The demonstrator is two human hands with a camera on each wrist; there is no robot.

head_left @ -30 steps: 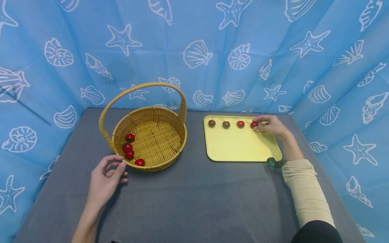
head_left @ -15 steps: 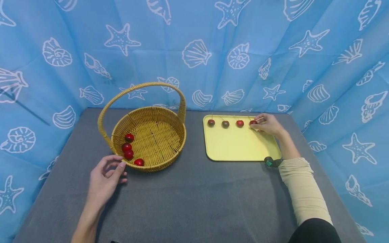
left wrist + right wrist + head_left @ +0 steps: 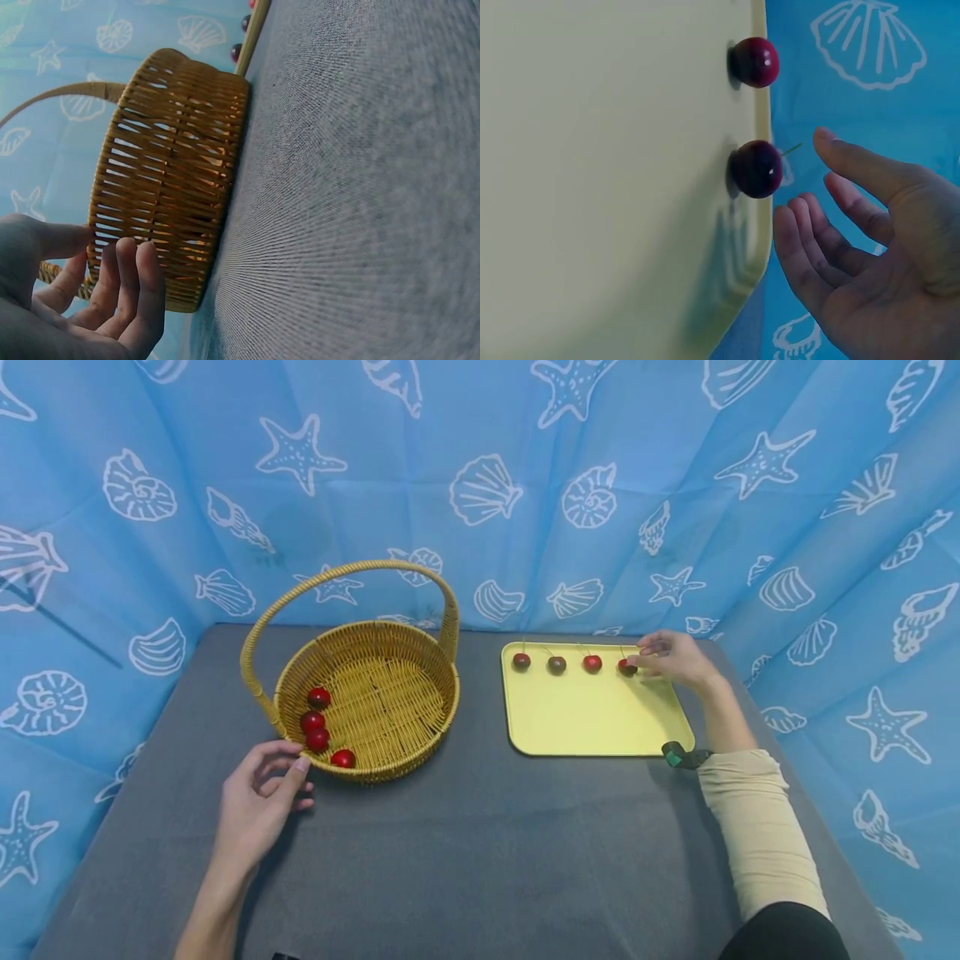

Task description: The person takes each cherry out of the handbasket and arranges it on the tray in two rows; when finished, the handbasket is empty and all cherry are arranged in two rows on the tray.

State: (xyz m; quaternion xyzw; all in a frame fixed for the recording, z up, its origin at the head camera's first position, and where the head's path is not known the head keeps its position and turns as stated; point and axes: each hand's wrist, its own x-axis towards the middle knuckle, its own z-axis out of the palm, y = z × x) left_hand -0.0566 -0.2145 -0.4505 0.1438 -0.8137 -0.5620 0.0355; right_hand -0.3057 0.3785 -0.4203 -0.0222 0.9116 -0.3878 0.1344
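At the lower left rim of a round wicker basket [image 3: 405, 702], my left hand [image 3: 258, 797] pinches the edge between thumb and fingers. Several red cherries [image 3: 312, 722] lie inside along the basket's left side. A row of several cherries with stems runs along the far edge of a yellow tray [image 3: 577, 718]. My right hand [image 3: 678, 662] hovers at the row's right end with fingers loosely parted. Beside its fingertips sits the end cherry [image 3: 756, 169], dark red with a green stem; a gap shows between them in the right wrist view.
A grey cloth [image 3: 480, 843] covers the table. A blue curtain [image 3: 420, 518] with white shells and starfish hangs right behind the basket and tray. The basket's tall arched handle [image 3: 360, 568] rises above its rim.
My right hand held the end cherry at the tray's far edge, then let it go and drew slightly back to the right. My left hand stays at the basket rim.
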